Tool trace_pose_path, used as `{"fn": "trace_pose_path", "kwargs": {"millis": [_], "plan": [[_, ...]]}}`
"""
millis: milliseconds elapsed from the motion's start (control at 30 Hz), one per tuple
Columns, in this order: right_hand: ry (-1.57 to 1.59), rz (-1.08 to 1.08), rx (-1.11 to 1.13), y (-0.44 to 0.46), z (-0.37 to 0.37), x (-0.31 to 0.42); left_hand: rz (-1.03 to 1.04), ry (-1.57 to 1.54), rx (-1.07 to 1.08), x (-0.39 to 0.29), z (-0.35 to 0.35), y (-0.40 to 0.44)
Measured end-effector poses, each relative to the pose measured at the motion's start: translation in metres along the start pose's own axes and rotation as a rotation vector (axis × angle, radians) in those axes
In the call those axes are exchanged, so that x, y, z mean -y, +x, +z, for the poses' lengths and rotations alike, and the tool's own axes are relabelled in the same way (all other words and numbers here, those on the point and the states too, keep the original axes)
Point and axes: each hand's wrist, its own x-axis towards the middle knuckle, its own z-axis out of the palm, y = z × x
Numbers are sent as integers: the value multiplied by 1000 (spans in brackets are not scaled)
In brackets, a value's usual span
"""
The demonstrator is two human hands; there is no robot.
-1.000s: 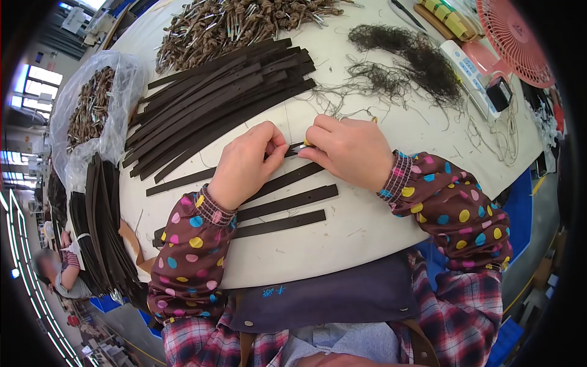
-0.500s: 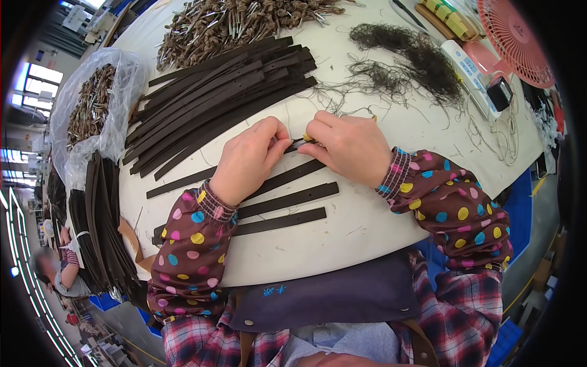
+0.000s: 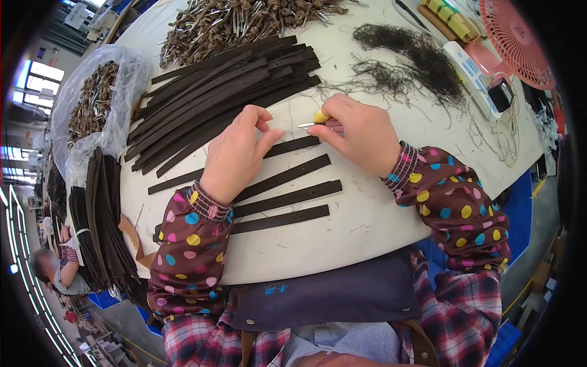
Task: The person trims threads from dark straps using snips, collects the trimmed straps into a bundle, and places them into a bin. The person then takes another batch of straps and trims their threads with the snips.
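My right hand (image 3: 361,134) is closed around small thread snips (image 3: 306,126); their pointed silvery tip juts out to the left, and something yellow (image 3: 320,116) shows by the fingers. My left hand (image 3: 235,153) is open, thumb and forefinger apart, with nothing visible between them. Under and beside it lie several dark strips, set out in a row; one strip (image 3: 293,145) passes just below the fingertips, and another strip (image 3: 299,172) runs below that. A fine thread stands faintly between the hands. Most of the snips' body is hidden in my right hand.
Behind the hands lies a pile of dark strips (image 3: 244,82), with knotted brown cords (image 3: 238,27) beyond. Loose dark threads (image 3: 416,55), a power strip (image 3: 468,70) and a pink fan (image 3: 516,37) are at right. A plastic bag (image 3: 125,79) stands left; a person (image 3: 64,272) is farther off.
My hands have drawn apart. The left fingers have opened and moved left; my right hand has shifted right and slightly up, baring the snips' tip and the strip between the hands.
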Motion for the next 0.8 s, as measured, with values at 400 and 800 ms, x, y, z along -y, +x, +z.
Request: {"fn": "trace_pose_path", "kwargs": {"millis": [400, 800], "plan": [[91, -53, 68, -6, -20, 0, 15, -46, 243, -16, -6, -18], [-118, -170, 147, -7, 0, 4, -134, -301, 524, -17, -18, 14]]}}
